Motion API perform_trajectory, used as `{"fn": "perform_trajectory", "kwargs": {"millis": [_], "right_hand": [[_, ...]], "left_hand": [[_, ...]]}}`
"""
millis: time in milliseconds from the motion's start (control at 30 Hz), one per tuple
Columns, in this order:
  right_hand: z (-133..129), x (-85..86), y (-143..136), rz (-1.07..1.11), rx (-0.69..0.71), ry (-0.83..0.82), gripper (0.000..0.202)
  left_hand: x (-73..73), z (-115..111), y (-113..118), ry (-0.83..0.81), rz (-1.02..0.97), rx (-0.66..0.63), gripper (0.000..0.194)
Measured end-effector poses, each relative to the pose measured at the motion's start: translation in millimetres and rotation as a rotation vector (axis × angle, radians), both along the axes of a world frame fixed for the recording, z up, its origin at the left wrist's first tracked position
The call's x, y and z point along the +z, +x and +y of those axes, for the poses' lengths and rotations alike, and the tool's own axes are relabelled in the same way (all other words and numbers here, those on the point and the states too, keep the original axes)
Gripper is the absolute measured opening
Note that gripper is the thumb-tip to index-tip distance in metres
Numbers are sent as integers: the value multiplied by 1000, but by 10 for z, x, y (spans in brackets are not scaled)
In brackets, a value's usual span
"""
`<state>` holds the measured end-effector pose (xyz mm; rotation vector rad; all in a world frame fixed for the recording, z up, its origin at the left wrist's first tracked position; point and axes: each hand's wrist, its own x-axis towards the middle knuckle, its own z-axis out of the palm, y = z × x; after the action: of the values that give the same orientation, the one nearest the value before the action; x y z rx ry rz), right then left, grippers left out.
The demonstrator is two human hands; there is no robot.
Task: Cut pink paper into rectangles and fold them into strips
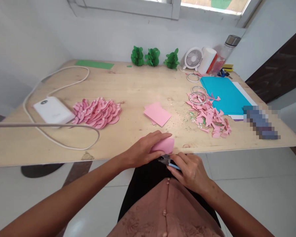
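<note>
My left hand (148, 148) is closed on a folded or curved piece of pink paper (165, 144) at the table's front edge. My right hand (188, 168) grips a small hand tool (165, 160) with a grey metal head and a light-blue handle; its exact kind is hard to make out. The tool's head meets the lower edge of the pink paper, close to my left thumb. Just beyond my left hand lies a small stack of pink paper rectangles (158, 113).
Cut pink paper petals (98, 112) are heaped left, beside a white power bank (53, 111) with a looping cable. Pink scraps (209, 117) and tape rolls lie right, near blue sheets (224, 93). Green paper shapes (153, 57), a small fan (193, 58) and a bottle (224, 54) stand behind.
</note>
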<state>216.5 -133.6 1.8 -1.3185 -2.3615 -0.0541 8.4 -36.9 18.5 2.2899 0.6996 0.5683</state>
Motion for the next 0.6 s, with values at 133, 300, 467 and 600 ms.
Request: {"fn": "perform_trajectory", "kwargs": {"millis": [133, 300, 467, 600], "right_hand": [[-12, -23, 2, 11, -32, -27, 23], [-15, -55, -14, 26, -34, -45, 20], [-17, -65, -38, 26, -16, -66, 20], [-6, -51, -62, 7, -11, -54, 21]], "left_hand": [[-4, 78, 22, -3, 1, -6, 49], [35, 95, -53, 4, 18, 99, 41], [12, 146, -82, -23, 8, 139, 27], [-26, 190, -62, 66, 27, 104, 34]]}}
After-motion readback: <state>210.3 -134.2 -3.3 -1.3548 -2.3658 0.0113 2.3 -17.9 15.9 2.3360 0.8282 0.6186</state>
